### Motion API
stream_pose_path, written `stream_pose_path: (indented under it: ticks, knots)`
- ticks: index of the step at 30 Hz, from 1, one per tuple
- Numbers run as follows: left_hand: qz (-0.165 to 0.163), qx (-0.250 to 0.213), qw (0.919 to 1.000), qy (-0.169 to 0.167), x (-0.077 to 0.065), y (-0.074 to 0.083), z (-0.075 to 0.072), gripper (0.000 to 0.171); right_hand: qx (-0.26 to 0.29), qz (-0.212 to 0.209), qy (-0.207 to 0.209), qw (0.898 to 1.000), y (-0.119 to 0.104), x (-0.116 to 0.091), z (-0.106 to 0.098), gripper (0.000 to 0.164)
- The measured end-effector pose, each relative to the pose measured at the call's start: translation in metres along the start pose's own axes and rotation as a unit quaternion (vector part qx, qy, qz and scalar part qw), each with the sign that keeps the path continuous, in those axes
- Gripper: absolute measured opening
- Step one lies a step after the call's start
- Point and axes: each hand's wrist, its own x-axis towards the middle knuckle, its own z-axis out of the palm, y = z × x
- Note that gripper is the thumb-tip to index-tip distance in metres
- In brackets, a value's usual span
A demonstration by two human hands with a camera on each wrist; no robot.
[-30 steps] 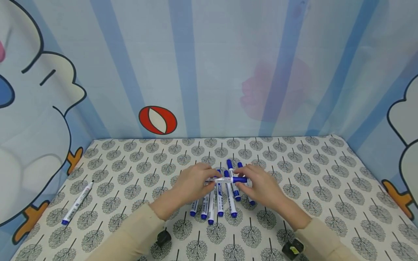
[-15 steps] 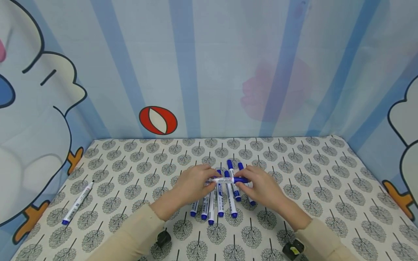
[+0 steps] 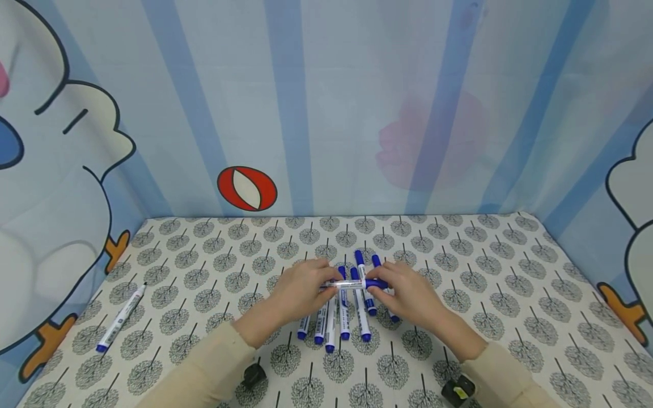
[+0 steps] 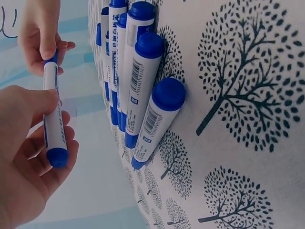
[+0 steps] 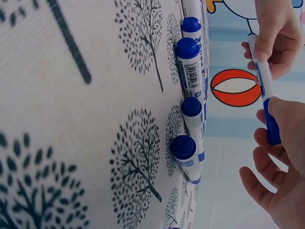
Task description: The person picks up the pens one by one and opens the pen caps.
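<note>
Both hands hold one white marker (image 3: 351,284) level above a group of blue-capped markers. My left hand (image 3: 302,288) pinches its white barrel between thumb and fingers; in the left wrist view the marker's blue end plug (image 4: 57,158) sticks out by the fingers. With thumb and forefinger my right hand (image 3: 408,290) grips the blue cap (image 5: 272,125), which sits against the barrel. Its other fingers are spread loosely in the right wrist view. Beneath lie several capped markers (image 3: 361,317) side by side, their far ends partly hidden by the hands.
Off to the left lies an uncapped marker (image 3: 121,318), its dark tip pointing away. The patterned tablecloth (image 3: 214,368) runs back to a printed curtain (image 3: 347,141). Black wrist devices (image 3: 253,375) show beneath both sleeves.
Both hands stay almost in place and keep hold of the same marker. The marker has dipped very slightly; the markers on the cloth have not moved.
</note>
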Motion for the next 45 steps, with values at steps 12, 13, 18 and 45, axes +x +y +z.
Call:
stream_pose_path:
  ticks: [12, 13, 18, 45]
  knots:
    - [0.022, 0.011, 0.9997, 0.003, -0.005, 0.000, 0.004, 0.018, -0.022, -0.038, 0.000, 0.999, 0.000, -0.002, 0.001, 0.019]
    - [0.023, 0.009, 0.9997, 0.005, -0.005, 0.000, 0.005, 0.017, -0.021, -0.038, -0.002, 0.999, 0.000, -0.002, 0.001, 0.019]
    - [0.040, 0.007, 0.9989, 0.023, -0.007, 0.000, 0.005, 0.017, -0.015, -0.040, -0.014, 0.999, 0.000, -0.001, 0.000, 0.018]
    - [0.119, 0.055, 0.9841, 0.119, -0.014, -0.001, 0.013, 0.018, 0.050, -0.034, -0.085, 0.995, 0.002, -0.004, -0.011, 0.019]
